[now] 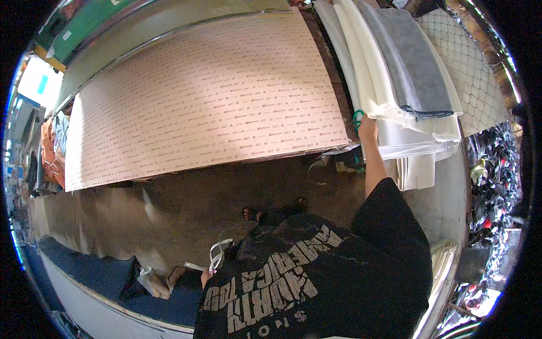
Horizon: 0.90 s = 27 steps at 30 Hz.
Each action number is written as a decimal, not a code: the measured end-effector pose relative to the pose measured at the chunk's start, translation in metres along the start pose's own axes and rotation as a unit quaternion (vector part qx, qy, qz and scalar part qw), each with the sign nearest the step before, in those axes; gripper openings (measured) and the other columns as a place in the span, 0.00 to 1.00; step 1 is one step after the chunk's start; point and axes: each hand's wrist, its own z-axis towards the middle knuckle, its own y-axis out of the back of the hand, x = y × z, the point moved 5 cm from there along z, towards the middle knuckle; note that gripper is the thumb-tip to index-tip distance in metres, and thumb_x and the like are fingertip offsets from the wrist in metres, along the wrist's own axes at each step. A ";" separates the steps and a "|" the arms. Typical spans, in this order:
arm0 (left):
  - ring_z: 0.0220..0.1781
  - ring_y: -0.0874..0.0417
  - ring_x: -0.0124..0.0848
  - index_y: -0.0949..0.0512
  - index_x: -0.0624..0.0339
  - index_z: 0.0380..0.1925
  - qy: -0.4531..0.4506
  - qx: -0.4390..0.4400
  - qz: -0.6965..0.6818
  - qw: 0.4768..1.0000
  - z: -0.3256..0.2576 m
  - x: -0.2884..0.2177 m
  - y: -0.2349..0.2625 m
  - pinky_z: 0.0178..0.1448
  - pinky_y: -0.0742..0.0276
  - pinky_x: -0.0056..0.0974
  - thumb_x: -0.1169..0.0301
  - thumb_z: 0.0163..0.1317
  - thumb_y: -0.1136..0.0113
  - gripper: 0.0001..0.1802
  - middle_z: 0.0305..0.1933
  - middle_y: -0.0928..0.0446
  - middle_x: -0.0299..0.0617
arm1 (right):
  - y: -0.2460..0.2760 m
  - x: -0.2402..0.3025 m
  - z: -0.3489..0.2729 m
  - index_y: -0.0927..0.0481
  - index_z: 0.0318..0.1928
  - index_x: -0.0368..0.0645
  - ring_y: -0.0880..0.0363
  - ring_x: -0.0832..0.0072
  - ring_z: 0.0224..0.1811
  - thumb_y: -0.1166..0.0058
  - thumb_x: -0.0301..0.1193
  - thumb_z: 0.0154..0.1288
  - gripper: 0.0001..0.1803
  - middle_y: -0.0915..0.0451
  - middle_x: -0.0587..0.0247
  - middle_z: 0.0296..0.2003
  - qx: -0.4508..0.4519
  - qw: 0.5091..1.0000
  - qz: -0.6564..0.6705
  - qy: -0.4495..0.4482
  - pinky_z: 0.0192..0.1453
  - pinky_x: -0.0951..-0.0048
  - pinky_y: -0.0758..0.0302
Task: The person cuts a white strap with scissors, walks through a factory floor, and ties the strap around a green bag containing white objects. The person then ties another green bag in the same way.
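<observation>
My right arm reaches forward to the far right, by the corner of a large board (214,96). My right hand (368,129) is closed beside a stack of white sheets (418,133), with green loops that look like the handles of scissors (357,117) at its fingers. The blades do not show. A grey sheet (401,56) lies over the white ones. Low in the middle, my left hand (206,277) is mostly hidden by my black shirt. Its fingers are closed on a looped white strip (219,252).
The board is pale pink and printed all over. A long dark blue bundle (90,263) lies behind at lower left, with a beige bundle (155,281) on it. Orange material (53,150) sits beyond the board's left end. Wire mesh (463,62) and a shiny scrap heap (497,181) stand right.
</observation>
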 end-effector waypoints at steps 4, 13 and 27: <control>0.16 0.40 0.26 0.25 0.57 0.35 0.017 0.019 -0.002 1.000 0.017 0.004 0.016 0.22 0.39 0.37 0.60 0.70 0.53 0.13 0.27 0.27 0.39 | 0.006 0.011 -0.036 0.30 0.61 0.39 0.23 0.46 0.55 0.51 0.34 0.63 0.26 0.22 0.38 0.51 -0.110 0.985 0.036 -0.130 0.55 0.46 0.25; 0.16 0.40 0.27 0.25 0.58 0.35 0.029 0.029 -0.064 0.997 0.025 0.014 0.053 0.22 0.38 0.38 0.59 0.69 0.53 0.14 0.28 0.27 0.40 | -0.212 0.118 -0.304 0.23 0.50 0.47 0.17 0.66 0.38 0.46 0.44 0.66 0.18 0.16 0.58 0.40 0.446 0.804 0.327 -0.219 0.35 0.66 0.25; 0.21 0.28 0.21 0.18 0.59 0.32 -0.166 -0.083 -0.248 0.951 0.046 -0.178 0.254 0.23 0.36 0.29 0.54 0.69 0.43 0.19 0.24 0.23 0.33 | -0.231 0.782 -0.526 0.26 0.64 0.55 0.22 0.69 0.51 0.46 0.57 0.65 0.32 0.22 0.66 0.56 0.719 0.513 -0.129 0.450 0.57 0.59 0.30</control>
